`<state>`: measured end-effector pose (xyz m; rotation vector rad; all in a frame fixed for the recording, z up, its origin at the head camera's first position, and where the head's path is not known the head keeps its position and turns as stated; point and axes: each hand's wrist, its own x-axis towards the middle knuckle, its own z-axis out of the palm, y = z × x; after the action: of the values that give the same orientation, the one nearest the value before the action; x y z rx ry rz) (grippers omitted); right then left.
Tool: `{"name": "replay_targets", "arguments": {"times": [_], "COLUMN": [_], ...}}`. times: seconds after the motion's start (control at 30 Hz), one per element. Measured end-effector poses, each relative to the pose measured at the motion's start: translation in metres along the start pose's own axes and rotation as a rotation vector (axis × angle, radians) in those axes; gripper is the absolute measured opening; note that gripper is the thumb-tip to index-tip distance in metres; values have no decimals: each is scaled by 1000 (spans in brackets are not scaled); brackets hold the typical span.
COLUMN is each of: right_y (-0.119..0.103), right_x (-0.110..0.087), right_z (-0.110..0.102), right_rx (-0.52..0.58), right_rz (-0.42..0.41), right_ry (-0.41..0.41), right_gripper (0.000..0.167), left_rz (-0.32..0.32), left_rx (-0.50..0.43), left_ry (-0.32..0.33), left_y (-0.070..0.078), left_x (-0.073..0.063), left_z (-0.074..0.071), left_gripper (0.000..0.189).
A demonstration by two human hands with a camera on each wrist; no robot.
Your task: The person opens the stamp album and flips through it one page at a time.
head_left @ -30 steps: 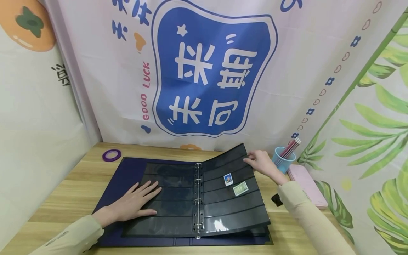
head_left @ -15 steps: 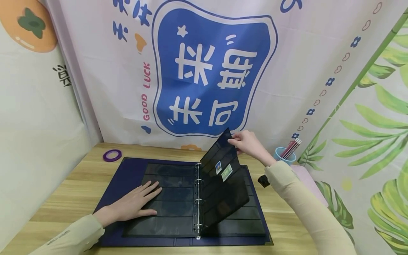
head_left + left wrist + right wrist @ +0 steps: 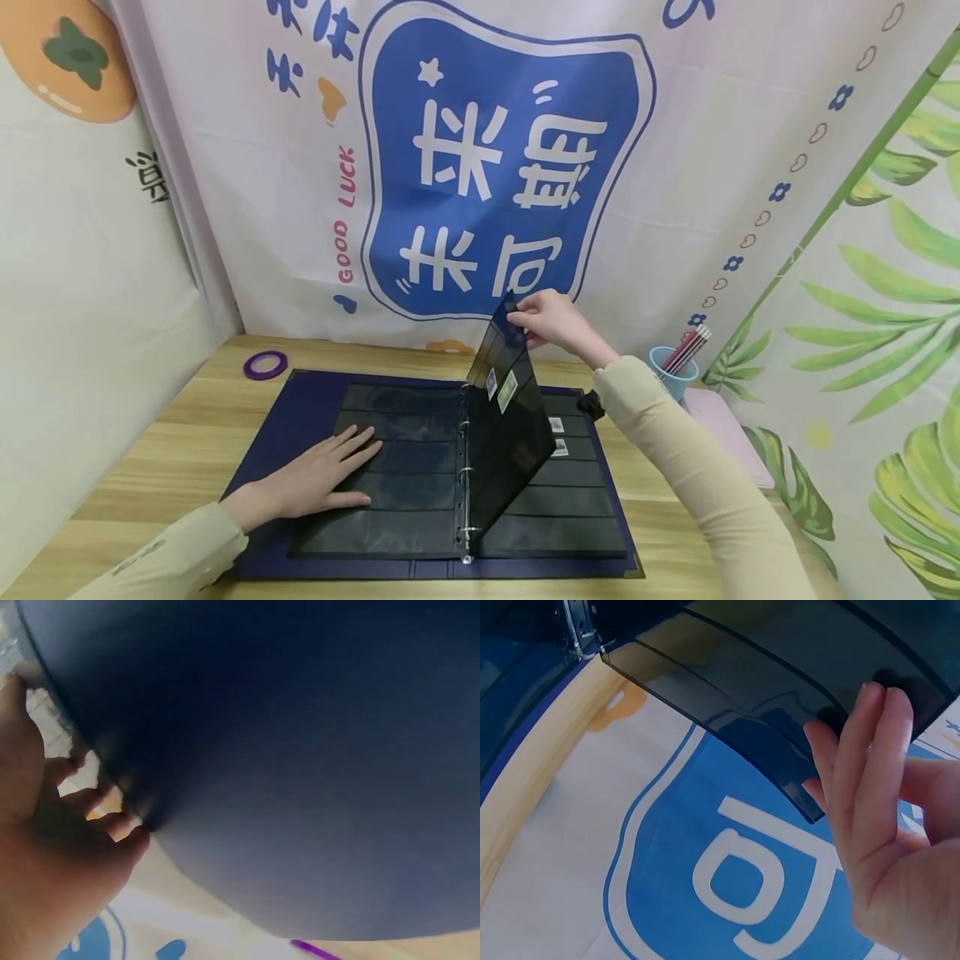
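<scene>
A dark blue ring binder [image 3: 300, 400] lies open on the wooden table, its metal rings [image 3: 465, 479] in the middle. My left hand [image 3: 315, 473] rests flat, fingers spread, on the black pocket page [image 3: 412, 525] at the left. With my right hand [image 3: 553, 321] I pinch the upper outer corner of another black pocket page [image 3: 513, 450], which stands steeply up from the rings. That raised page bears a green stamp [image 3: 507, 392] and a small bluish stamp [image 3: 492, 383]. Beyond its edge, two whitish stamps [image 3: 557, 426] show on the right-hand page beneath, partly hidden.
A purple tape roll [image 3: 266, 365] lies at the back left. At the back right stand a blue pencil cup [image 3: 672, 375] with several pencils and, beside it, a flat pink case [image 3: 723, 425]. A printed cloth [image 3: 300, 208] hangs behind the table.
My right hand has lifted the stamp page and swung it leftward from low over the right side to nearly upright, uncovering the page beneath. My left hand has stayed put.
</scene>
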<state>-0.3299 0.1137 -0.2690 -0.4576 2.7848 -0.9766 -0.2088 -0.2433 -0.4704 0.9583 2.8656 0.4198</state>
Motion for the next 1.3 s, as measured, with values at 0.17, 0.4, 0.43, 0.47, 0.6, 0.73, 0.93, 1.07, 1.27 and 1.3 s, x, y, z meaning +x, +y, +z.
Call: {"name": "replay_targets", "arguments": {"times": [0.17,0.4,0.43,0.47,0.6,0.73,0.93,1.07,1.27,1.3], "right_y": [-3,-10,-11,-12,-15,-19,-22,-24,-23,-22], "right_x": [5,9,10,10,11,11,14,14,12,11], "right_z": [8,13,13,13,14,16,19,21,22,22], "right_rx": [19,31,33,34,46,48,30,40,36,30], "right_rz": [13,15,15,15,22,19,1,3,-8,-17], "right_ry": [-5,1,2,3,4,3,13,7,14,19], "right_gripper": [37,36,36,36,37,35,31,31,30,31], "left_rz": [0,-3,3,7,-7,-13,-21,10,24,20], "left_rx": [22,-36,-59,-85,-200,-290,-350,-367,-416,-419], "left_ry": [16,257,290,315,354,354,317,297,288,292], "left_y": [15,69,78,88,124,151,171,174,172,171], "left_x": [13,55,62,68,90,104,110,110,104,102], "left_z": [-18,-58,-65,-72,-99,-115,-123,-123,-124,-125], "left_gripper": [80,47,40,34,28,37,37,29,23,22]}}
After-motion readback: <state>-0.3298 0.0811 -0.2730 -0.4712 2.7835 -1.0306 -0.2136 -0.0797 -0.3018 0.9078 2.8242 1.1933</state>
